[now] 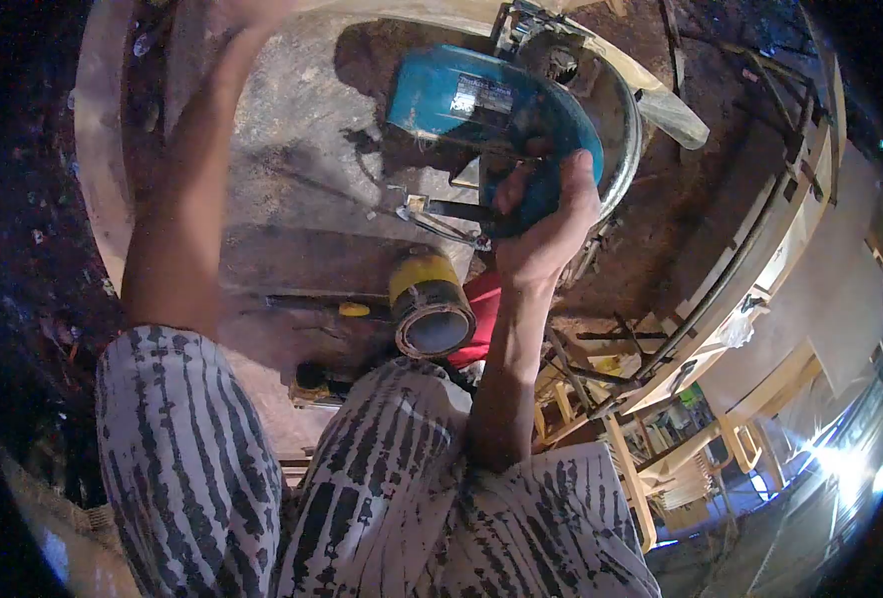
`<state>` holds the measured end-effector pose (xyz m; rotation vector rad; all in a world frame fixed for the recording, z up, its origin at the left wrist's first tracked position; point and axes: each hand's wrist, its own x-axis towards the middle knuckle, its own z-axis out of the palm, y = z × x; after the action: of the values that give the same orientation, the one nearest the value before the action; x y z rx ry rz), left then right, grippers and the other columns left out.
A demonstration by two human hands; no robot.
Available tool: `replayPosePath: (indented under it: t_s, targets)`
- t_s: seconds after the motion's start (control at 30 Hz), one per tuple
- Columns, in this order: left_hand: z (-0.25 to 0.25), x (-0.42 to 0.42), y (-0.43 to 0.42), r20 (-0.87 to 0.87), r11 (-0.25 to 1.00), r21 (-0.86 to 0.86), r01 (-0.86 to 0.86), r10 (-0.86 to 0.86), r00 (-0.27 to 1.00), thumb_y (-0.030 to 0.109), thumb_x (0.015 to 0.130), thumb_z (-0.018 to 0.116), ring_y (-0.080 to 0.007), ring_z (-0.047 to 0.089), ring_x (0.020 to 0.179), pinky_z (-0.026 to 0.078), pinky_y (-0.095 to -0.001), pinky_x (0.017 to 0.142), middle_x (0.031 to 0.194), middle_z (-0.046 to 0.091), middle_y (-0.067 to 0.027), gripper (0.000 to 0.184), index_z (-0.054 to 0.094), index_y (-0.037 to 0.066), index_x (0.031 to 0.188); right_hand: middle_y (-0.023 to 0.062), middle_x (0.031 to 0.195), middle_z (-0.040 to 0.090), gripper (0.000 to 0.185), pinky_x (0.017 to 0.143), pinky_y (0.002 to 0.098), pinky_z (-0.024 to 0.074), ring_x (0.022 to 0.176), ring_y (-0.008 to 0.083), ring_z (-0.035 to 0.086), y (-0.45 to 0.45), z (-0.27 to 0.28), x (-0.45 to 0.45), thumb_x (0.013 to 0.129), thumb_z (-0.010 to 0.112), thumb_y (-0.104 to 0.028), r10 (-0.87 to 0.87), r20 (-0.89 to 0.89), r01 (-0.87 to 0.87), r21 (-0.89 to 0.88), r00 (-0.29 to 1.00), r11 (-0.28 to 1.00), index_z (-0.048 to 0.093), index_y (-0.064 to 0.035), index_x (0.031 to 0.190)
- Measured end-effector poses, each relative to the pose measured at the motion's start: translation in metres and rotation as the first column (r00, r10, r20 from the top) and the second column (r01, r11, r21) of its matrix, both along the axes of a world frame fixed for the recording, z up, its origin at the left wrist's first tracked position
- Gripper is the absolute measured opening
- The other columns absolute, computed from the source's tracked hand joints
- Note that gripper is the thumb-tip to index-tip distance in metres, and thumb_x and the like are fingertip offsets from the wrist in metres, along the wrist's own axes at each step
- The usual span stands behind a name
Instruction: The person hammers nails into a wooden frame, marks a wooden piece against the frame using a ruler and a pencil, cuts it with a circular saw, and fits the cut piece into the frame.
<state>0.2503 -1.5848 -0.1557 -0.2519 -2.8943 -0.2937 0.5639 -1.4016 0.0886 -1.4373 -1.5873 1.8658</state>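
My right hand (551, 224) is wrapped round the handle of a teal power saw (441, 90), which looks like a circular saw with a rounded metal guard on its right side. The saw rests over a dusty grey-brown work surface (292, 120), and a pale wooden piece (676, 120) sticks out beyond its guard. At the top left edge, my left hand (252, 12) is blurred and mostly cut off, its fingers hidden. Below the saw lies a tipped can (430, 314) with a yellow band, its open end towards me.
A red item (479, 309) lies beside the can. Left of it is a dark thin tool with a yellow part (354, 309). Wooden frames (631, 478) and a long curved rail (760, 239) stand to the right. A bright light (840, 463) shines at the lower right.
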Motion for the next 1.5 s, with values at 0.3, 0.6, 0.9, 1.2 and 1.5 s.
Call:
replayPosePath:
  t_s: [0.3, 0.6, 0.9, 1.2, 1.5]
  targets:
    - [0.006, -0.005, -0.003, 0.064, 1.000, -0.023, 0.020, -0.019, 0.998, 0.032, 0.088, 0.068, -0.0427, 0.069, 0.077, 0.054, -0.0547, 0.069, 0.086, 0.072, -0.0230, 0.029, 0.079, 0.005, 0.086, 0.0049, 0.069, 0.055, 0.045, 0.053, 0.0294, 0.0377, 0.057, 0.0151, 0.050, -0.001, -0.009, 0.005, 0.101, 0.051, -0.046, -0.022, -0.108, 0.014, -0.077, 0.994, 0.997, 0.061, -0.0027, 0.104]
    - [0.030, 0.000, -0.002, 0.124, 0.995, 0.078, 0.063, -0.072, 0.990, 0.023, 0.093, 0.061, -0.0426, 0.070, 0.091, 0.056, -0.0510, 0.080, 0.102, 0.072, -0.0269, 0.035, 0.071, 0.005, 0.122, 0.0068, 0.080, 0.060, 0.041, 0.053, 0.0317, 0.0404, 0.056, 0.0164, 0.051, 0.001, -0.009, 0.006, 0.102, 0.053, -0.043, -0.011, -0.066, 0.007, -0.054, 0.998, 0.999, 0.060, -0.0022, 0.103]
    - [0.037, 0.003, 0.009, 0.127, 0.982, 0.159, -0.103, 0.083, 0.988, 0.019, 0.094, 0.059, -0.0431, 0.071, 0.087, 0.056, -0.0526, 0.076, 0.098, 0.073, -0.0249, 0.033, 0.069, 0.008, 0.124, 0.0018, 0.066, 0.057, 0.040, 0.048, 0.0260, 0.0340, 0.052, 0.0101, 0.049, -0.005, -0.006, -0.005, 0.100, 0.060, -0.044, -0.104, -0.126, 0.103, -0.013, 0.987, 0.995, 0.064, -0.0051, 0.091]
    - [0.044, 0.012, 0.013, 0.059, 0.977, 0.191, -0.098, 0.088, 0.994, 0.022, 0.095, 0.059, -0.0452, 0.070, 0.088, 0.055, -0.0538, 0.077, 0.096, 0.072, -0.0256, 0.037, 0.068, 0.009, 0.128, 0.0088, 0.083, 0.061, 0.040, 0.053, 0.0321, 0.0417, 0.058, 0.0168, 0.052, -0.002, -0.005, -0.003, 0.102, 0.054, -0.041, -0.027, -0.094, 0.026, -0.020, 0.995, 0.999, 0.059, -0.0020, 0.108]
    - [0.041, 0.007, 0.008, 0.078, 0.978, 0.198, -0.060, 0.045, 0.996, 0.028, 0.097, 0.058, -0.0447, 0.069, 0.091, 0.054, -0.0538, 0.081, 0.099, 0.072, -0.0270, 0.032, 0.075, 0.003, 0.108, 0.0091, 0.081, 0.060, 0.042, 0.051, 0.0323, 0.0412, 0.057, 0.0164, 0.052, -0.002, -0.007, -0.001, 0.102, 0.053, -0.043, -0.024, -0.089, 0.022, -0.014, 0.996, 1.000, 0.059, -0.0010, 0.103]
